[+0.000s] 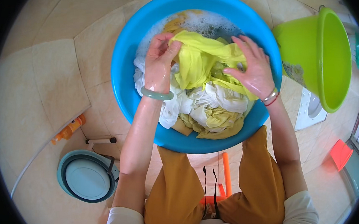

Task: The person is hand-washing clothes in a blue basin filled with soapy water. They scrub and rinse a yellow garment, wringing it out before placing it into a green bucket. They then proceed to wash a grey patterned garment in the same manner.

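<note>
A wet bright yellow cloth garment (195,59) is lifted above the wash in a large blue basin (122,79). My left hand (159,59) pinches its upper left edge between thumb and fingers. On the other side, my right hand (254,69) has thumb and fingers spread apart around the garment's right part, which touches the palm. White cloths (219,97) and a dull yellow-green cloth (222,125) lie bunched below, nearer to me. Foamy water (209,21) fills the far part of the basin, with an orange-yellow cloth (176,23) at its edge.
A lime-green bucket (303,43) leans on its side at the right, near a white floor fixture (311,109). At the lower left are a grey-blue collapsible basin (87,180) and an orange bottle (69,128). My knees touch the basin's near side.
</note>
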`<state>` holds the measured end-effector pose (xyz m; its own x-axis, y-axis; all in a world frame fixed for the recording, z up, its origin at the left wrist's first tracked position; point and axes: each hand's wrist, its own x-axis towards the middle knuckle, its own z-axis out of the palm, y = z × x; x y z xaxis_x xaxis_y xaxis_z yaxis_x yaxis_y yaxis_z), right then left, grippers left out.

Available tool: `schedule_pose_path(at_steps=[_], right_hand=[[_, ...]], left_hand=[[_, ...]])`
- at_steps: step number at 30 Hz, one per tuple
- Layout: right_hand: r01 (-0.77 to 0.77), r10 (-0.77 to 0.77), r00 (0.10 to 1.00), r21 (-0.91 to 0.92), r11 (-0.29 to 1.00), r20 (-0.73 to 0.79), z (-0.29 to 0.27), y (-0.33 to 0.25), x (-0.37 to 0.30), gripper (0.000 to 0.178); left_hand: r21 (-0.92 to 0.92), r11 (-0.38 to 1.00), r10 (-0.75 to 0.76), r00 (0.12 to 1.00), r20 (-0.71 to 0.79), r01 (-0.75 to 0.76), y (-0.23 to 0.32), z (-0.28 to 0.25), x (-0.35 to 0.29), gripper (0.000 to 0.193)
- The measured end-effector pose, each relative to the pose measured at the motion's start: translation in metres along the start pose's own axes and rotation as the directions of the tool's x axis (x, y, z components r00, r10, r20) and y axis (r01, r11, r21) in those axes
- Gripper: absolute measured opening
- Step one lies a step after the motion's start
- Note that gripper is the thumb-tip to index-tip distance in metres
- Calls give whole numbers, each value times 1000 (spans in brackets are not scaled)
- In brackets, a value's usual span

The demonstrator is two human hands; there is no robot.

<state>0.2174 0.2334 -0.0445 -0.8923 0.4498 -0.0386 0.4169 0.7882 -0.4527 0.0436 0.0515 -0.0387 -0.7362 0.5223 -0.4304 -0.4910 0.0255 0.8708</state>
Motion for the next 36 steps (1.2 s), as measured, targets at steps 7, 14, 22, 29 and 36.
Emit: schedule_pose_path(at_steps=[7, 14, 22, 29, 36], right_hand=[[-43, 54, 993, -101, 994, 104, 13, -16, -15, 78], [120, -60, 913, -127, 985, 403, 83, -14, 0, 54], [89, -68, 871, -21, 996, 486, 91, 10, 65, 36], [72, -85, 982, 81, 994, 167, 94, 43, 38, 29], [116, -109, 968, 19, 993, -227, 49, 50, -2, 14]], left_hand=[[865, 70, 576, 728, 373, -498, -39, -10, 17, 41], [855, -249, 48, 876, 481, -456, -100, -4, 29, 53], [909, -178, -416, 866, 277, -376, -73, 6, 80, 47], [902, -237, -193, 927, 321, -361, -75, 14, 60, 59], [924, -118, -23, 931, 363, -363, -56, -10, 53, 43]])
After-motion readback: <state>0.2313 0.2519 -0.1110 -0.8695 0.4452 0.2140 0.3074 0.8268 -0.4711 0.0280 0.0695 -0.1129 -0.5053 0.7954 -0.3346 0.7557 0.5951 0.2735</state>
